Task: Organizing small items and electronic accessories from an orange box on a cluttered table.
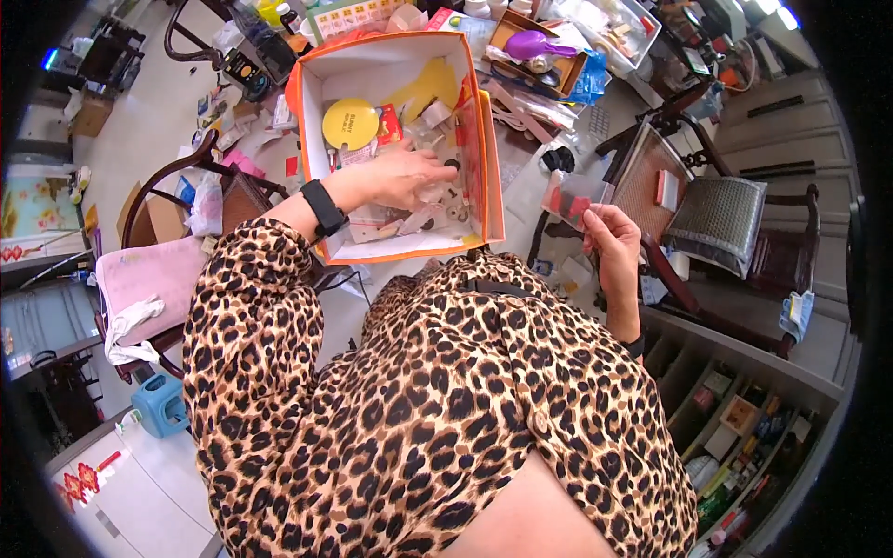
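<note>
My left hand (404,174), with a black band on its wrist, reaches into an orange-rimmed white cardboard box (401,252). Its fingers are bent down among small clear plastic bags (422,220); whether they grip one is hidden. A round yellow disc (350,123) bearing writing lies just beyond that hand, next to a red packet (391,124). Small dark round pieces (452,165) are scattered near my fingertips. Outside the box, on the right, my right hand (615,240) pinches a small clear plastic bag (568,199) with something red and dark in it.
Behind the box stands a cluttered table with a brown tray (508,31), a purple scoop-like item (537,45) and a white bin (638,35). Wooden chairs flank me, one with a pink cushion (150,282), another with a silver cushion (716,224). An open drawer (739,376) lies at lower right.
</note>
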`<state>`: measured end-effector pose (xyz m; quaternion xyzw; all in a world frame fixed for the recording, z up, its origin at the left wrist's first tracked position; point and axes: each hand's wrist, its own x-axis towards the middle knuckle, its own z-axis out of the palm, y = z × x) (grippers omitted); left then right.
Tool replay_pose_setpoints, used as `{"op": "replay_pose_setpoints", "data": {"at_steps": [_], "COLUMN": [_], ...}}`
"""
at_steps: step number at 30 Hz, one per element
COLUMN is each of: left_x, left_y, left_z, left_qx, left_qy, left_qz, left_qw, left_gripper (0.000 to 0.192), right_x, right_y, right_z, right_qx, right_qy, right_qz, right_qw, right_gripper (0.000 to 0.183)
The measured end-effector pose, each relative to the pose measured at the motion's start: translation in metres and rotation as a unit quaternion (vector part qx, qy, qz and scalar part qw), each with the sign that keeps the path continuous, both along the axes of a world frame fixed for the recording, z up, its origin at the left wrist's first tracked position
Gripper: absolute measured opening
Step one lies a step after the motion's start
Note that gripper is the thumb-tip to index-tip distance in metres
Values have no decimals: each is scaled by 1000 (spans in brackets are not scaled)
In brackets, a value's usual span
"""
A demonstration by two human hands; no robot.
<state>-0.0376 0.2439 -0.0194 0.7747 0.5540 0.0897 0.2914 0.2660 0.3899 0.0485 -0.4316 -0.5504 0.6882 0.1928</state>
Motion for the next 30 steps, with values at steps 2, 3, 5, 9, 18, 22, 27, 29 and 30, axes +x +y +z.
{"op": "replay_pose_setpoints", "data": {"at_steps": [2,3,5,9,18,22,27,29,30], "left_x": [0,1,-2,-14,-26,-22,-10,-7,-5], "left_y": [2,3,6,5,-19,-40,-54,-58,-59], "left_z": [1,0,1,17,64,54,57,54,55], "left_qx": [-17,-33,-50,-106,-170,-179,-162,-134,-121], "left_qy": [17,35,64,-1,-570,-793,-867,-882,-887], "left_qz": [-13,-23,-32,68,346,306,308,299,299], "left_qw": [1000,999,996,992,725,495,357,339,331], "left_gripper": [48,49,48,48,47,44,43,48,50], "right_x": [-1,0,1,4,-17,-49,-85,-96,-102], "right_y": [0,0,1,4,9,6,-10,-19,-19], "right_z": [2,2,0,0,15,29,37,30,27], "right_qx": [0,0,1,5,3,22,63,142,211], "right_qy": [-3,-2,0,2,13,29,38,40,21], "right_qz": [-2,-2,-8,-18,35,133,295,349,395], "right_qw": [1000,1000,1000,1000,999,990,953,926,894], "right_gripper": [14,14,14,14,11,13,13,13,13]}}
